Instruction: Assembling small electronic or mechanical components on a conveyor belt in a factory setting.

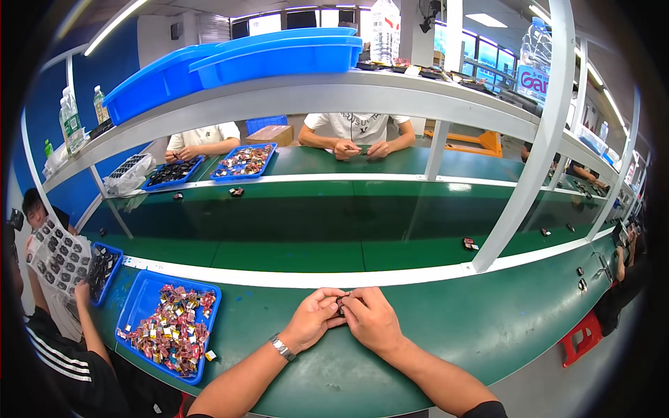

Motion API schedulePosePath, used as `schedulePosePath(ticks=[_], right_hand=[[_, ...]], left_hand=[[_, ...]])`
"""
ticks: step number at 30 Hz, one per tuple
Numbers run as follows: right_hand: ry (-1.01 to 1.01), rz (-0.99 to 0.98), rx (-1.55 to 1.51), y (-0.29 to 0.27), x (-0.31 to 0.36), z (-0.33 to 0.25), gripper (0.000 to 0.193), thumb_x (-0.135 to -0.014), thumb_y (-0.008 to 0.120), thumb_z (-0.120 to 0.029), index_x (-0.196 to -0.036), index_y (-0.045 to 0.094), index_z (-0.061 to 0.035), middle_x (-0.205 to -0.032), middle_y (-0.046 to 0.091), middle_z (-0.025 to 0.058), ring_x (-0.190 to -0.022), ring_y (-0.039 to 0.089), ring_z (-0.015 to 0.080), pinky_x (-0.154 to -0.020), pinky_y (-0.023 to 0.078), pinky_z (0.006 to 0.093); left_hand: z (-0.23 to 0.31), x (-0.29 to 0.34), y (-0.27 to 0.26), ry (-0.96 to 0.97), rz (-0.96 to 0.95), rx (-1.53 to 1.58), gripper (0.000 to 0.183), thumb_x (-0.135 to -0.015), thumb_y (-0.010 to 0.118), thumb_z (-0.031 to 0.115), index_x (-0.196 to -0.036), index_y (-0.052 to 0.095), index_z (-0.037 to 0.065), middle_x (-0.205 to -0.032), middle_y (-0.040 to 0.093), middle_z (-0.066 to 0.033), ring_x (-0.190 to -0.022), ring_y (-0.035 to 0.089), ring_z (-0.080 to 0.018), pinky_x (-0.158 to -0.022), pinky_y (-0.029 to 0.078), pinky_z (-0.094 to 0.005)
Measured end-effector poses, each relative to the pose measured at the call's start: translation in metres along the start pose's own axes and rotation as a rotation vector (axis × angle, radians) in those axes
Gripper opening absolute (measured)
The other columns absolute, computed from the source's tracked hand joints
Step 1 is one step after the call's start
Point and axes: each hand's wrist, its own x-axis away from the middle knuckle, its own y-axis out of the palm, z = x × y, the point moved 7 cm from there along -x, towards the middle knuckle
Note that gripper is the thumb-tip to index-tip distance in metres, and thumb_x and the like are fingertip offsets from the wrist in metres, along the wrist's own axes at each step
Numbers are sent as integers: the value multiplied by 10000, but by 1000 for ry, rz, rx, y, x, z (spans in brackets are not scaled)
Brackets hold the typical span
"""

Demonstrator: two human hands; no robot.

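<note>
Above the near green bench (pixel 411 317), my left hand (pixel 311 322) and my right hand (pixel 375 324) meet with their fingertips together. Pinched between them is a small black part (pixel 341 305), mostly covered by the fingers, so its exact kind cannot be made out. Both hands are closed on it. A metal-band watch circles my left wrist. To the left of my hands stands a blue tray (pixel 141 296) heaped with small red pieces (pixel 171 331) that carry white and yellow bits.
Beyond a white rail (pixel 293 277) runs a green conveyor belt (pixel 293 251) with a few small dark parts (pixel 469 244). A shelf (pixel 300 97) with blue bins (pixel 275 59) spans overhead on white posts. Co-workers sit opposite and at both sides; the left one holds a sheet of black parts (pixel 61 254).
</note>
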Motion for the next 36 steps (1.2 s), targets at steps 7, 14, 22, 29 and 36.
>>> schedulePosePath(ticks=[7,14,22,29,36], right_hand=[[29,8,26,-1,0,-1,156,-724,749,-4,-866,695,-40,-880,608,72,-813,612,243,-672,523,347],[194,-31,-132,0,0,7,217,-775,722,-9,-983,659,-18,-922,615,102,-778,637,231,-670,544,320],[276,-62,-293,9,7,17,196,-814,691,18,-1005,651,9,-951,631,112,-752,672,199,-669,556,281],[355,-38,-393,7,5,25,186,-815,693,23,-996,659,5,-926,633,107,-752,672,189,-656,555,277],[390,-92,-464,19,3,38,162,-817,688,24,-976,664,5,-911,641,102,-748,667,162,-655,548,263]], left_hand=[[3,0,1,17,41,-37,213,-985,549,74,-1194,515,54,-1215,618,-89,-1105,605,-186,-953,523,-402],[5,1,-5,90,130,-173,174,-992,536,63,-1161,521,26,-1117,662,-97,-1016,653,-176,-839,572,-337],[2,-2,-11,96,175,-310,159,-989,516,34,-1147,521,16,-1115,661,-109,-1015,655,-173,-827,568,-321],[5,-1,-3,114,83,-268,225,-964,512,-22,-1186,513,11,-1156,638,-111,-1034,637,-165,-859,557,-321],[7,1,-6,155,108,-242,337,-936,544,-37,-1261,461,-6,-1238,593,-144,-1113,608,-196,-920,540,-338]])
